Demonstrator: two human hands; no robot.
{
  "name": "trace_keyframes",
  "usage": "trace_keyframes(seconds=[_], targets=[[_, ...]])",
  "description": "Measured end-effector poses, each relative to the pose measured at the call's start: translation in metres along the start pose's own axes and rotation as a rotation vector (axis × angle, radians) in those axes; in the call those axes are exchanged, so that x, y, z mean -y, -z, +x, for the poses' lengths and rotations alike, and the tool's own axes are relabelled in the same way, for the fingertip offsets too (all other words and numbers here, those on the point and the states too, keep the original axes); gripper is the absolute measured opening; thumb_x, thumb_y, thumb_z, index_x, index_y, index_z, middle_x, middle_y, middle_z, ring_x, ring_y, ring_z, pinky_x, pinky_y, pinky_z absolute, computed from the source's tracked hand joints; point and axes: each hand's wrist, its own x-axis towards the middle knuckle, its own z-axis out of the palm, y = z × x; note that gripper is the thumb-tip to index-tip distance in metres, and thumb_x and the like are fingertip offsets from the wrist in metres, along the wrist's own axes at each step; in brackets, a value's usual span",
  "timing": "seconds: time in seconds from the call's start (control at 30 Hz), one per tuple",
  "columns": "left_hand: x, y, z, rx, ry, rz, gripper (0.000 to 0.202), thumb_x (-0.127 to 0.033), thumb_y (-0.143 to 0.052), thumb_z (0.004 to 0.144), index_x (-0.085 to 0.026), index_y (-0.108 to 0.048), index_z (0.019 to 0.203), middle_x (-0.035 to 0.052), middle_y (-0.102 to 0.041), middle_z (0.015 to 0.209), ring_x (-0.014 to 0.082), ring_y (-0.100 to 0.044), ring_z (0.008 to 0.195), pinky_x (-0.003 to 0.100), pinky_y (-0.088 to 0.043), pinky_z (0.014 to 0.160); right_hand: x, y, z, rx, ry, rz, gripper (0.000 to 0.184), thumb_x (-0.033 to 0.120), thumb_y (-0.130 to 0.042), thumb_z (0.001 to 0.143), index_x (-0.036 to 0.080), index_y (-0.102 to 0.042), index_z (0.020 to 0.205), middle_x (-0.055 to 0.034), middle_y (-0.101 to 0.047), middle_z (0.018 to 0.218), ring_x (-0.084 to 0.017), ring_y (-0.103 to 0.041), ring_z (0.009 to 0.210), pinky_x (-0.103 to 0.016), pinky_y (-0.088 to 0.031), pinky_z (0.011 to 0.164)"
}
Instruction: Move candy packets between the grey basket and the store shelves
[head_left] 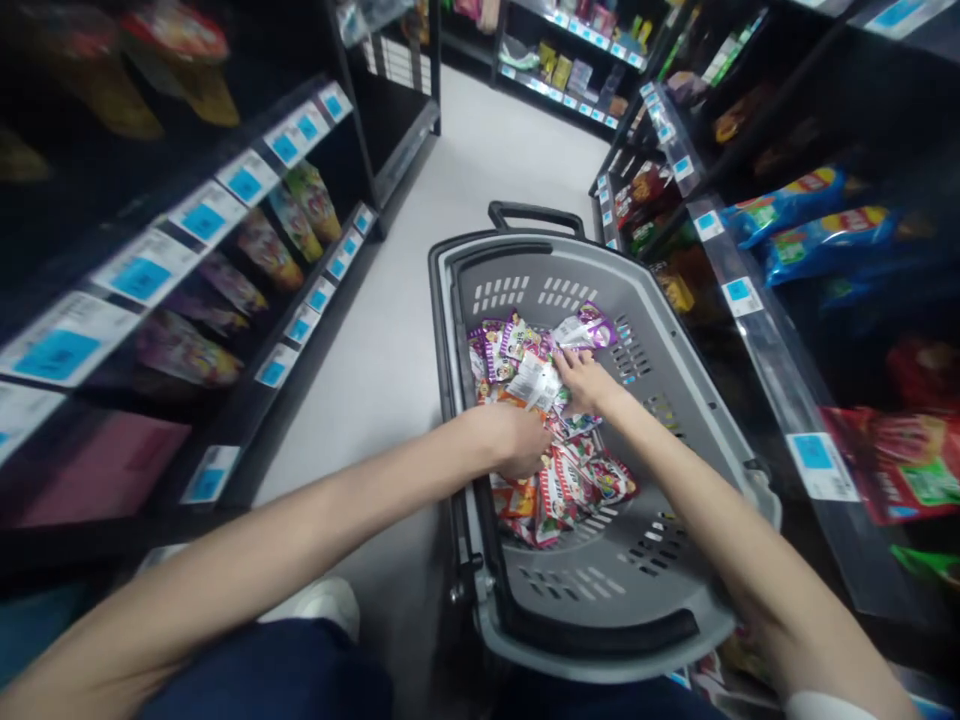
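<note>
With both bare hands down inside a grey basket [525, 262], at a heap of small snack packets [566, 480] lying mostly over the left and middle of its bottom. With the left hand [521, 440] on the near side of the pair, curled, fingers largely hidden, and next to some orange packets [519, 497]. With the right hand [585, 380] slightly farther off and to the right, fingers at the edge of a white-backed packet [535, 382]. Near each other but apart; cannot tell whether clamped on any packet. Can also see a purple and white packet [592, 322] just beyond the right hand, and a black handle [536, 211] at the basket's far end. On the left, past a strip of pale floor [367, 330], can see shelves with blue and white price tags [142, 268]. On the right, can see blue bags [825, 240] with red bags [915, 450] nearer. At near left, can see a white shoe [322, 603] beside dark blue trousers [277, 670].
</note>
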Motion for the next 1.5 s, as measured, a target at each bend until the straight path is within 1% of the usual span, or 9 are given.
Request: trace_keyframes(seconds=[0.13, 0.3, 0.47, 0.67, 0.97, 1.03, 1.2, 1.33, 1.5], targets=[[0.005, 0.002, 0.004, 0.004, 0.010, 0.043, 0.032, -0.024, -0.055, 0.094, -0.004, -0.071, 0.112, 0.0248, -0.072, 0.095, 0.0337, -0.070, 0.085, 0.043, -0.054, 0.080, -0.004, 0.002, -0.011, -0.018, -0.008, 0.082, 0.081, 0.031, -0.081, 0.075, 0.005, -0.044, 0.142, -0.0245, -0.060, 0.128, -0.041, -0.059, 0.115, -0.046, -0.053, 0.093], [0.014, 0.002, 0.008, -0.314, 0.102, -0.102, 0.046, -0.036, -0.039, 0.102, -0.003, -0.055, 0.130, 0.0248, -0.067, 0.109, 0.0342, -0.067, 0.100, 0.048, -0.051, 0.092, -0.040, 0.040, -0.025, -0.080, -0.086, 0.521, 0.055, 0.032, -0.067, 0.076, 0.011, -0.054, 0.125, -0.0116, -0.068, 0.093, -0.028, -0.064, 0.081, -0.039, -0.053, 0.076], [0.018, 0.008, 0.012, -0.726, 0.054, -0.872, 0.064, -0.044, -0.066, 0.089, -0.013, -0.047, 0.141, 0.0215, -0.056, 0.138, 0.0363, -0.049, 0.134, 0.050, -0.038, 0.113, -0.031, 0.075, -0.043, -0.477, -0.039, 1.355, 0.031, 0.035, -0.054, 0.072, 0.019, -0.060, 0.098, -0.0058, -0.064, 0.087, -0.022, -0.060, 0.076, -0.037, -0.053, 0.072], [0.026, 0.026, 0.011, -0.937, -0.017, -1.825, 0.062, -0.019, -0.073, 0.084, -0.022, -0.044, 0.138, 0.0106, -0.068, 0.118, 0.0229, -0.068, 0.103, 0.048, -0.053, 0.100, 0.016, 0.103, -0.053, -0.638, 0.156, 1.812, 0.022, 0.033, -0.062, 0.069, 0.020, -0.054, 0.086, -0.0062, -0.065, 0.101, -0.024, -0.063, 0.096, -0.044, -0.053, 0.092], [0.027, 0.025, 0.009, -1.036, 0.037, -1.809, 0.055, -0.027, -0.071, 0.090, -0.026, -0.047, 0.139, 0.0071, -0.065, 0.127, 0.0231, -0.063, 0.116, 0.041, -0.052, 0.100, 0.055, 0.092, -0.047, -0.931, -0.087, 1.610, 0.042, 0.035, -0.081, 0.070, 0.021, -0.065, 0.106, -0.0068, -0.067, 0.110, -0.026, -0.064, 0.107, -0.046, -0.055, 0.096], [0.026, 0.026, 0.008, -0.947, -0.028, -1.775, 0.045, -0.042, -0.073, 0.089, -0.024, -0.058, 0.126, 0.0062, -0.068, 0.120, 0.0236, -0.064, 0.114, 0.041, -0.053, 0.099, 0.068, 0.098, -0.054, -0.940, 0.048, 1.515, 0.039, 0.033, -0.080, 0.073, 0.020, -0.067, 0.107, -0.0073, -0.067, 0.115, -0.026, -0.062, 0.114, -0.046, -0.052, 0.103], [0.028, 0.033, 0.004, -0.926, -0.041, -1.904, 0.032, -0.044, -0.067, 0.091, -0.017, -0.067, 0.109, 0.0059, -0.072, 0.098, 0.0227, -0.070, 0.099, 0.037, -0.056, 0.095, 0.054, 0.110, -0.061, -0.559, 0.484, 1.526, 0.045, 0.043, -0.081, 0.074, 0.019, -0.069, 0.111, -0.0074, -0.071, 0.112, -0.026, -0.065, 0.112, -0.047, -0.054, 0.102], [0.031, 0.035, 0.004, -0.923, -0.033, -1.941, 0.031, -0.038, -0.057, 0.095, -0.017, -0.067, 0.116, 0.0071, -0.074, 0.100, 0.0247, -0.071, 0.101, 0.040, -0.058, 0.093, 0.011, 0.067, -0.036, -0.789, 0.067, 1.427, 0.045, 0.047, -0.070, 0.085, 0.018, -0.064, 0.118, -0.0125, -0.070, 0.114, -0.026, -0.067, 0.108, -0.048, -0.055, 0.098], [0.031, 0.035, 0.004, -0.897, 0.013, -1.917, 0.034, -0.036, -0.055, 0.094, -0.016, -0.067, 0.118, 0.0086, -0.074, 0.101, 0.0265, -0.071, 0.102, 0.044, -0.059, 0.093, 0.008, -0.009, -0.003, -0.265, -0.060, 0.723, 0.078, 0.038, -0.086, 0.069, 0.008, -0.053, 0.132, -0.0229, -0.058, 0.133, -0.036, -0.057, 0.122, -0.050, -0.048, 0.105]])
